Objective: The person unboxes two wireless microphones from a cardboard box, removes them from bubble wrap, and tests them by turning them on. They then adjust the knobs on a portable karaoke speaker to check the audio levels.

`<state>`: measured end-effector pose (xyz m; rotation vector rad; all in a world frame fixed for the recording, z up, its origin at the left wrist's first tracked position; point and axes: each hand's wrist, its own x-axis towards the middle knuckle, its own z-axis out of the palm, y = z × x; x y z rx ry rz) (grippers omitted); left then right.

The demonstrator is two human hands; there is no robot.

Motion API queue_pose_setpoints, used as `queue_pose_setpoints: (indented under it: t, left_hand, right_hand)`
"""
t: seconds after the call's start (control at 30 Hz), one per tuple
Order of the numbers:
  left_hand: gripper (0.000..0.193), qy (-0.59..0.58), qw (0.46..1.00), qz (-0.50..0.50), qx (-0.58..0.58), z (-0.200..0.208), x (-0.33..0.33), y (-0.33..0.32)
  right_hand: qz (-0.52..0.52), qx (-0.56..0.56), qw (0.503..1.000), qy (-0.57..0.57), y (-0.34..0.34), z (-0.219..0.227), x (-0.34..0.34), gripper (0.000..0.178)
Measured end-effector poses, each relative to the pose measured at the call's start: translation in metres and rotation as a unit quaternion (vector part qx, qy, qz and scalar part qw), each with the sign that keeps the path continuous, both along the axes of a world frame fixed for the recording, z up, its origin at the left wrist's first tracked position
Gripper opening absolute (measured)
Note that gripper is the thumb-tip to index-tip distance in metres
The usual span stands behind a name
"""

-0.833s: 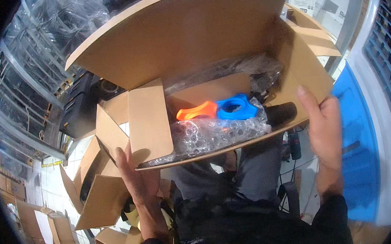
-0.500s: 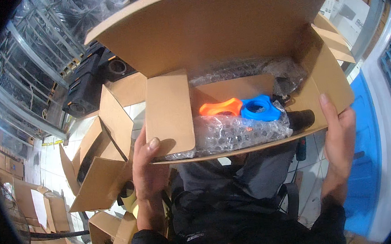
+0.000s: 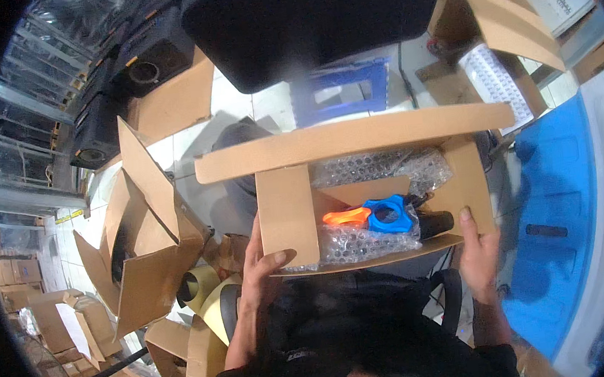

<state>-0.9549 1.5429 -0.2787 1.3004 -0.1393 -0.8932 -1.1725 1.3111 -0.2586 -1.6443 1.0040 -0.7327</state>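
Note:
Between my two hands is an open cardboard box, its long lid flap raised along the far side. My left hand grips the near left corner, thumb on the folded side flap. On the right end wall, my right hand is closed with its thumb over the edge. Inside lie an orange lobed ring and a blue lobed ring, side by side. Bubble wrap surrounds them, and a black cylindrical part shows at the right. What the bubble wrap covers is hidden.
Opened cartons stand on the tiled floor to the left, near yellow rolls. Black speaker cabinets are at the far left. A large black panel stands ahead, and a blue plastic pallet is at the right.
The box has moved lower and nearer to my lap, still in both hands. Its lid flap now appears edge-on, and the floor and black panel beyond have come into view.

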Motion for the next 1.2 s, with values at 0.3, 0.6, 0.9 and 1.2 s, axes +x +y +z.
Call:
queue_pose_setpoints:
  t: [0.3,0.6,0.9,1.2]
  left_hand:
    - [0.089,0.019,0.990,-0.049,0.133,-0.049,0.014,0.002]
    - [0.070,-0.422,0.831,-0.117,0.343,-0.036,-0.009,-0.028]
    - [0.039,-0.386,0.829,-0.155,0.374,-0.039,-0.020,-0.040]
    - [0.050,-0.006,0.971,-0.114,0.210,-0.003,0.028,0.013]
  right_hand:
    - [0.046,0.152,0.978,0.135,0.004,-0.067,-0.003,0.035]
    - [0.083,0.136,0.969,0.190,-0.003,-0.072,-0.007,0.036]
    - [0.177,-0.298,0.931,0.113,0.023,-0.014,-0.019,0.048]
    - [0.347,-0.129,0.865,0.338,0.018,-0.057,0.021,0.049]
